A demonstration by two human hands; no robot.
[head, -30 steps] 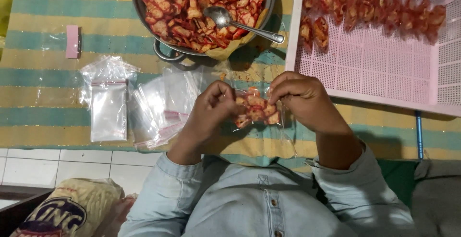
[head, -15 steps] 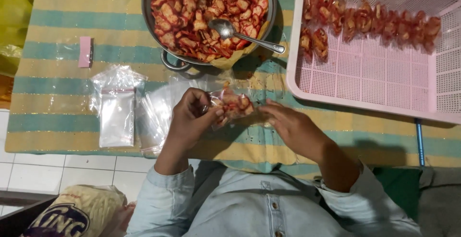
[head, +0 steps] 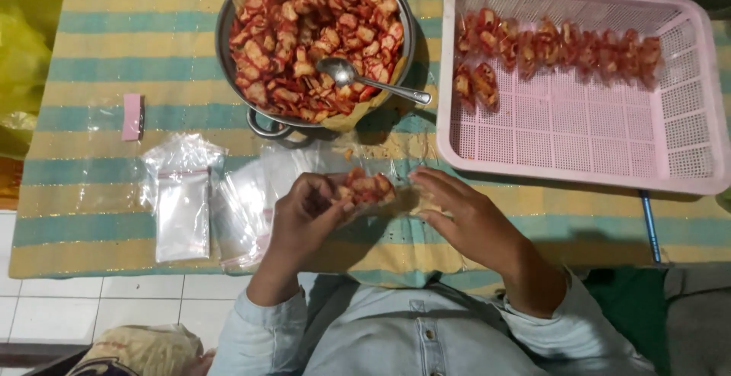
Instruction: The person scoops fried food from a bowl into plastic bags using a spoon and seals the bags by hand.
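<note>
Striped cloth (head: 99, 79) in yellow and green covers the desk in front of me, with white floor tiles (head: 53, 300) showing below its near edge.

My left hand (head: 304, 220) pinches a small clear bag of red chips (head: 365, 189) between thumb and curled fingers (head: 331, 201), holding it just above the cloth. A second ago both my hands were closed together around this bag; now my right hand (head: 464, 220) has come off it and lies flat beside it, fingers spread loosely, fingertips near the bag's right end without gripping it. To me that looks like the packet is filled and closed, carried by one hand alone.

Just left of my left hand lies a pile of empty clear plastic bags (head: 244, 208), and further left a separate stack of them (head: 183, 201). A small pink object (head: 132, 116) sits apart on the cloth beyond those.

Ahead of my hands stands a metal pot (head: 228, 25) heaped with red, glossy chips (head: 304, 33), a metal spoon (head: 365, 79) resting in it with its handle over the rim. To the right is a pink perforated plastic tray (head: 579, 132) holding a row of filled packets (head: 556, 44) along its far side, most of its floor bare. A yellow bag (head: 23, 56) sits at the far left, and a blue pen-like stick (head: 649, 227) pokes out under the tray.
</note>
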